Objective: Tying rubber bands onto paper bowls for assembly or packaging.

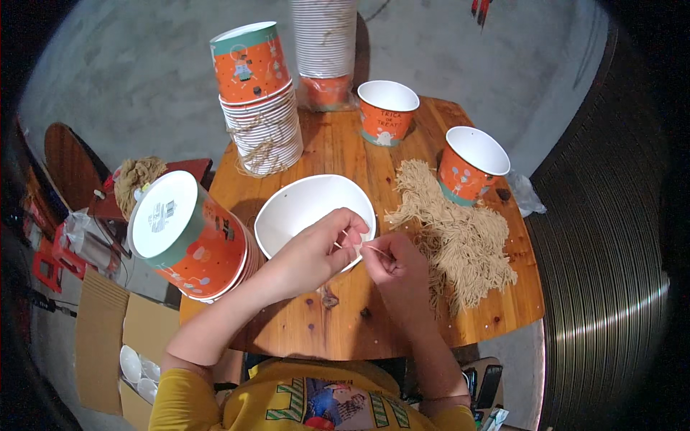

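Note:
My left hand (310, 251) and my right hand (401, 271) meet at the near right rim of a paper bucket (302, 208), whose white inside faces up. Between my fingertips runs a thin pale cord, which both hands pinch at that rim. How the cord passes through the bucket's wall is hidden by my fingers. To the right of my right hand lies a spread heap of tan cords (460, 248). An upside-down orange and green bucket (208, 244) tops a stack to the left of my left forearm.
Upright orange buckets stand at the back (388, 118) and right (467, 172) of the wooden table (323, 334). A leaning bucket stack (262, 129) and a taller wrapped stack (323, 43) stand behind. An open carton (100, 337) with white items sits at lower left; a ribbed shutter (611, 251) rises at right.

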{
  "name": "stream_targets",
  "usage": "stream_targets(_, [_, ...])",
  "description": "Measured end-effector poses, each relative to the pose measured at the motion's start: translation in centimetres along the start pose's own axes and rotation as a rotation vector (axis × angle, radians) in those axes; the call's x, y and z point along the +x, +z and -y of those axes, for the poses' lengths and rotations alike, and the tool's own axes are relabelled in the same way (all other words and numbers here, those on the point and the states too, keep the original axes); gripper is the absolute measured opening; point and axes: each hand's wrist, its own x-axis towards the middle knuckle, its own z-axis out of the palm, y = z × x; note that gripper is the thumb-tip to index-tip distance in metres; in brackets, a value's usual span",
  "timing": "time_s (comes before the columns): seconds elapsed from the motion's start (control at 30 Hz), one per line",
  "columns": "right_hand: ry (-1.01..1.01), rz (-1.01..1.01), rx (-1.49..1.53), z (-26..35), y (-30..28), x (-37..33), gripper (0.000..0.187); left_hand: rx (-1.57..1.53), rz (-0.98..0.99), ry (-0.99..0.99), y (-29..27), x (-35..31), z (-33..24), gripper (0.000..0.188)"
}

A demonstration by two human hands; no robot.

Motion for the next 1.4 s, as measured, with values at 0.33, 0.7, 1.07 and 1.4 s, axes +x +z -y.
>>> stream_targets(0.33, [-0.010,-0.006,-0.076,0.9,0.0,-0.5,0.011,0.354,-0.133,0.146,0.4,0.0,0.5,0.008])
stream_targets(0.7, [-0.125,-0.053,-0.085,0.2,0.3,-0.4,0.010,0.346,-0.247,0.141,1.0,-0.4,0.1,0.010])
stream_targets(1.07, [-0.038,-0.010,-0.127,0.7,-0.2,-0.6,0.010,0.124,-0.142,-0.055,0.8,-0.3,-0.7,0.009])
stream_targets(1.4, [0.244,-0.029,0.345,-0.9,0.5,-0.6,0.009,-0.264,0.039,-0.096,0.1,0.7,0.8,0.022])
